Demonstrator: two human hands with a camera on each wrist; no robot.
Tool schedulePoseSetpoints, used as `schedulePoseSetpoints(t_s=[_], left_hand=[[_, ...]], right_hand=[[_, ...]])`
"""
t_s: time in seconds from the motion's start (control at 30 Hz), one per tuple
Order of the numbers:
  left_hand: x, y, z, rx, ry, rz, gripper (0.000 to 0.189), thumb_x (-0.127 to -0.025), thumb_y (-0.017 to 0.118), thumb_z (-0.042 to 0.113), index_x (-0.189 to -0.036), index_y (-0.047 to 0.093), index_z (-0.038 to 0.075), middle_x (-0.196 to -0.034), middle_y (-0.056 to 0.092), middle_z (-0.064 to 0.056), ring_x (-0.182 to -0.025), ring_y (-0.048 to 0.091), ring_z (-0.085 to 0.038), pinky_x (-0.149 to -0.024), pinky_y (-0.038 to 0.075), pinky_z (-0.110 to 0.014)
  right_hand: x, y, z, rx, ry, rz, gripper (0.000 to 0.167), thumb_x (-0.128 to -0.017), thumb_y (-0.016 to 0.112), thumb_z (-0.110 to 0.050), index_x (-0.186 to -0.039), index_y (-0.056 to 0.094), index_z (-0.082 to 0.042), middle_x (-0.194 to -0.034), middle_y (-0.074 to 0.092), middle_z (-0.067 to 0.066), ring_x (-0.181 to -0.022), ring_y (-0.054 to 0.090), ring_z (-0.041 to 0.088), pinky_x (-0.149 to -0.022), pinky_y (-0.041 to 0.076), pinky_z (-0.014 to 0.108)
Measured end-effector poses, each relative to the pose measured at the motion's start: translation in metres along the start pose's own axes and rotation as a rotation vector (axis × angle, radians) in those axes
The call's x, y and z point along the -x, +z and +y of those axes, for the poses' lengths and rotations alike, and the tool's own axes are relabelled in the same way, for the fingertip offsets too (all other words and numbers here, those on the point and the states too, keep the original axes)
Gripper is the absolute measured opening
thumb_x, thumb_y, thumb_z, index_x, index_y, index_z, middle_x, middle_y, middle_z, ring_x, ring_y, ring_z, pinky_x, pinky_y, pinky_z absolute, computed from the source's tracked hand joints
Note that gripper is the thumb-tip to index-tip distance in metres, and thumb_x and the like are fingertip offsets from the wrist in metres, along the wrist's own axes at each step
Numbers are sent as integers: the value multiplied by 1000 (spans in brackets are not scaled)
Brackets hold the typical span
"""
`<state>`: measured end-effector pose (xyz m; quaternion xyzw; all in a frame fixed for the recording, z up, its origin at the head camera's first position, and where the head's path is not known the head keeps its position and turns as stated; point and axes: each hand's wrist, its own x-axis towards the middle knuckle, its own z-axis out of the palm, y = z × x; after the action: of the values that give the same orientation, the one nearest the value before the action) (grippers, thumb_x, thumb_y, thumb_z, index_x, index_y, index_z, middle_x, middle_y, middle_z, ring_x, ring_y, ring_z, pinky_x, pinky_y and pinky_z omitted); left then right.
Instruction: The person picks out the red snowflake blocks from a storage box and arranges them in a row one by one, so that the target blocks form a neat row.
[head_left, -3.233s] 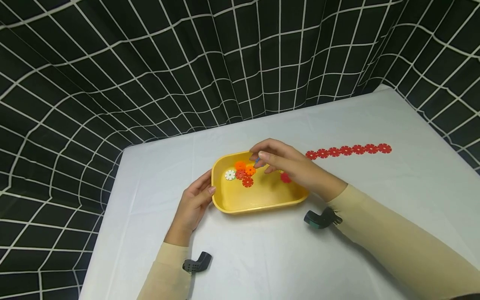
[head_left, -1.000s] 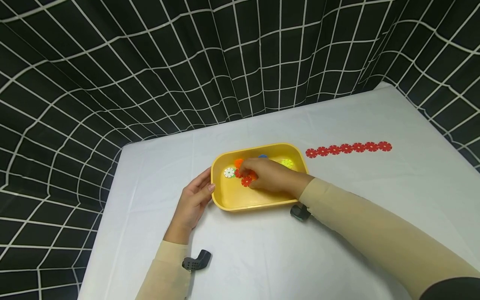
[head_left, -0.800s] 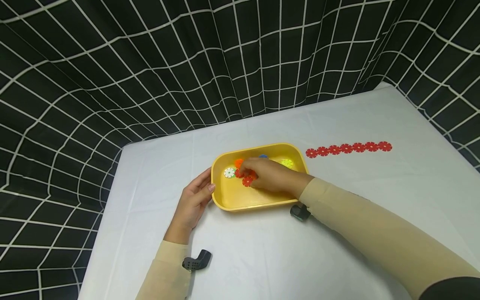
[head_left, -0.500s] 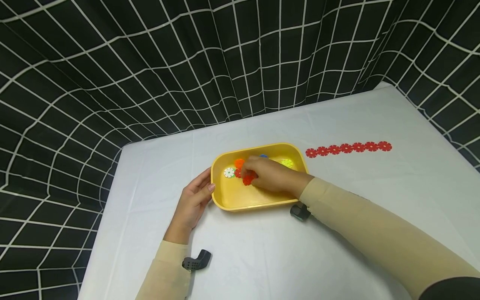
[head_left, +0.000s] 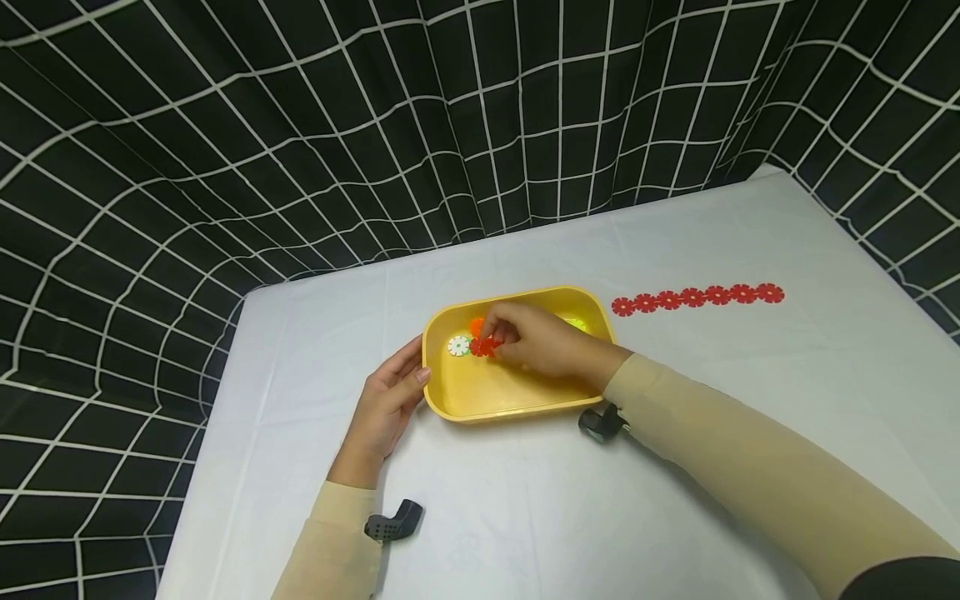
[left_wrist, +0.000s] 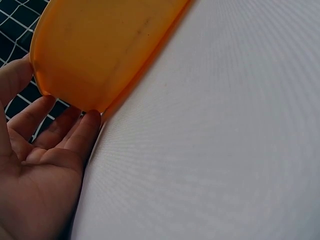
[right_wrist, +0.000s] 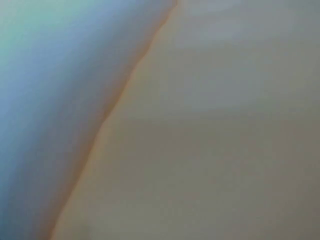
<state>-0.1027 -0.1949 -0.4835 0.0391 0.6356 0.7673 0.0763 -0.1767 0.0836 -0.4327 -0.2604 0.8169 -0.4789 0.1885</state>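
Note:
A yellow plastic tray [head_left: 480, 398] lies on the table, holding several small snowflake-shaped plastic discs. My left hand [head_left: 390, 408] holds its left end; in the left wrist view the thumb and fingertips of the left hand [left_wrist: 45, 170] meet the rim and outer wall of the tray [left_wrist: 105, 45]. Inside the tray, my right hand [head_left: 540, 340] pinches a red disc [head_left: 491, 347] between thumb and forefinger. Beside it are another red disc [head_left: 476, 347], an orange disc [head_left: 476, 326] and a white disc [head_left: 458, 346]. The right hand partly hides a yellow-green disc [head_left: 577, 323].
Right of the tray, several red discs form a joined row [head_left: 692, 297] on the white tablecloth [head_left: 495, 517]. A dark curtain with white grid lines [head_left: 480, 133] hangs behind and beside the table. The right wrist view is blurred, mostly sleeve [right_wrist: 210, 150].
My right hand emptied of a blue disc, went down among the red discs, and has now lifted one from the tray floor, moving slightly up. The left hand stays on the tray.

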Motion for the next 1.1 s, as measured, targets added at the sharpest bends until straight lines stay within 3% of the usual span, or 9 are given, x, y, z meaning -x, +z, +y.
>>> schedulePoseSetpoints(t_s=[0.27, 0.53, 0.73, 0.9, 1.1], left_hand=[[0, -1, -1, 6, 5, -6, 56, -107, 66, 3, -161, 51, 1, -162, 52, -13, -150, 49, -29, -114, 48, -39], [0, 0, 0, 3, 1, 3, 56, -107, 66, 2, -161, 51, 1, -162, 52, -12, -149, 49, -30, -114, 49, -39], [0, 1, 0, 18, 2, 6, 56, -106, 66, 1, -160, 52, 1, -162, 53, -13, -149, 49, -30, -114, 49, -39], [0, -1, -2, 14, 0, 11, 57, -106, 67, 1, -160, 52, 1, -162, 53, -13, -149, 50, -31, -113, 50, -39], [0, -1, -2, 7, 0, 10, 56, -106, 66, 1, -160, 51, 0, -162, 53, -14, -149, 49, -31, -112, 50, -39]], right_hand=[[0, -5, -4, -152, 55, 52, 23, -99, 75, 4, -116, 64, -8, -107, 64, 11, -96, 60, 31, -79, 59, 32], [5, -8, -7, -265, 42, 85, 19, -100, 75, 1, -115, 66, -7, -112, 67, 13, -95, 62, 34, -77, 59, 34], [10, -12, -7, -379, 27, 88, 19, -101, 70, 3, -119, 65, -2, -113, 63, 20, -99, 67, 44, -85, 62, 42], [16, -17, -8, -411, 8, 104, 19, -101, 68, 6, -119, 65, 1, -113, 63, 22, -103, 64, 52, -89, 63, 45], [28, -27, -6, -378, 20, 147, 21, -101, 70, 1, -121, 67, -1, -114, 64, 19, -101, 66, 38, -91, 63, 41]])
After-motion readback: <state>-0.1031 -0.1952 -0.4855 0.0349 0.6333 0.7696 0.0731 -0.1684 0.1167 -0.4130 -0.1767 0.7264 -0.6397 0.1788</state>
